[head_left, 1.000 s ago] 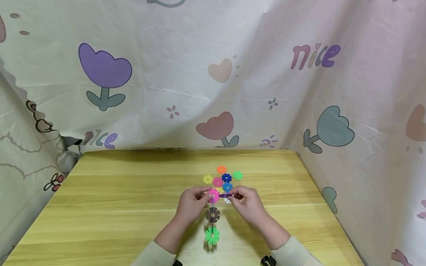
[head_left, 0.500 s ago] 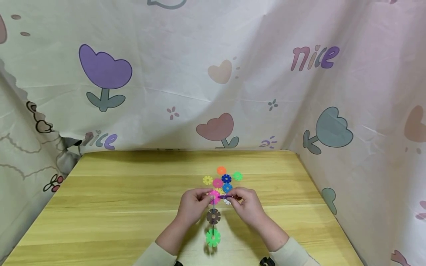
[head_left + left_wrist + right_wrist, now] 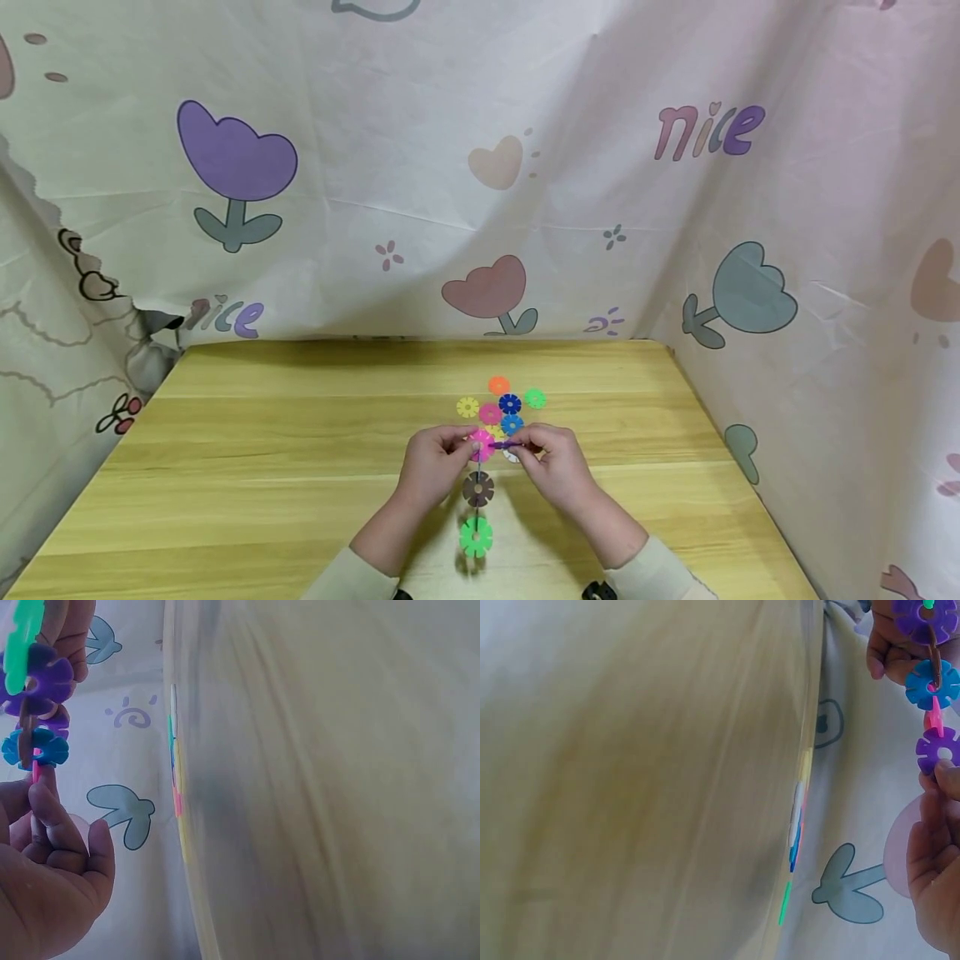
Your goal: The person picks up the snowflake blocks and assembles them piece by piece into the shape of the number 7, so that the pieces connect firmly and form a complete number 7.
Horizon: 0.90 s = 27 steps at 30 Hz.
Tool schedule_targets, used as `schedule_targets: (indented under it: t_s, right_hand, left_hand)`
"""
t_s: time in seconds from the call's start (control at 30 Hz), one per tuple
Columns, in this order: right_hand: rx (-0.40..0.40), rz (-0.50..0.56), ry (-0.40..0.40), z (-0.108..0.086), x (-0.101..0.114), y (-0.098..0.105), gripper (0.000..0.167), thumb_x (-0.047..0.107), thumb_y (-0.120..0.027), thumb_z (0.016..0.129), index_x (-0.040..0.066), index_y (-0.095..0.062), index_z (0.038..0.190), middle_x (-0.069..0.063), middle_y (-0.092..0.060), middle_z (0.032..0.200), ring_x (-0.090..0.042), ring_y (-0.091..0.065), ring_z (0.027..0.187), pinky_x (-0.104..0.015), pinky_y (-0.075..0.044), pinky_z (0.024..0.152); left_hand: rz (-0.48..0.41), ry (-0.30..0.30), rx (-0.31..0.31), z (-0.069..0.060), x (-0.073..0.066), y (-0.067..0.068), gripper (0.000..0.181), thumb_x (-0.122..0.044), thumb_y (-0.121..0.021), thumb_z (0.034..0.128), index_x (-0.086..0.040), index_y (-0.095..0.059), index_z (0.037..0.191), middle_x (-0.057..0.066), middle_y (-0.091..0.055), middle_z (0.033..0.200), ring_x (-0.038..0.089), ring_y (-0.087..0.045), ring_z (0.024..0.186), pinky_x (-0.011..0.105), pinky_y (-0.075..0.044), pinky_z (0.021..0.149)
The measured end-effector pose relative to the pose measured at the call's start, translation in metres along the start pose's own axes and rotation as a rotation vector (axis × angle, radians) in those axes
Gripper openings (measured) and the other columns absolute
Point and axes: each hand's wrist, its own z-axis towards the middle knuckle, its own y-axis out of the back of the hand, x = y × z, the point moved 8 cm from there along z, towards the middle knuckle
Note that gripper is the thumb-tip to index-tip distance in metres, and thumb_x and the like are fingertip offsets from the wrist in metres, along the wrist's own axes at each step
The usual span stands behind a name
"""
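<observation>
My left hand (image 3: 433, 465) pinches a bright pink notched snowflake disc (image 3: 484, 447) at the top of a linked chain. With thumb and fingertips my right hand (image 3: 558, 463) grips a purple snowflake disc (image 3: 928, 753), which meets the pink one edge-on at its right side. Below the pink disc hang a blue disc (image 3: 52, 750), a brown disc (image 3: 470, 490), another purple disc (image 3: 54, 679) and a green disc (image 3: 477, 548) at the low end. In the head view the blue and hanging purple discs appear only as thin edges.
Loose snowflake discs lie flat behind the hands: orange (image 3: 498, 385), green (image 3: 536, 398), yellow (image 3: 467, 407), dark blue (image 3: 510, 404), pink (image 3: 490, 414), blue (image 3: 512, 425), and a partly hidden white one (image 3: 511, 457). The wooden table (image 3: 300, 417) meets a printed curtain (image 3: 360, 167).
Both hands keep nearly the same place and grip. The low end of the chain, with the green disc, has swung slightly left over the last half second.
</observation>
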Motion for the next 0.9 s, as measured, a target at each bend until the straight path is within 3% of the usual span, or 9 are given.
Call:
schedule_targets:
  t_s: [0.9]
  right_hand:
    - [0.013, 0.0, -0.003, 0.0, 0.0049, -0.0067, 0.016, -0.01, -0.082, 0.085, 0.005, -0.079, 0.088, -0.004, -0.078, 0.085, -0.01, -0.07, 0.074, -0.025, -0.06, 0.063]
  left_hand:
    - [0.001, 0.007, 0.0, -0.0033, 0.0005, -0.0003, 0.016, 0.001, -0.077, 0.0923, 0.0, -0.081, 0.108, 0.004, -0.069, 0.076, 0.015, -0.06, 0.064, 0.023, -0.052, 0.053]
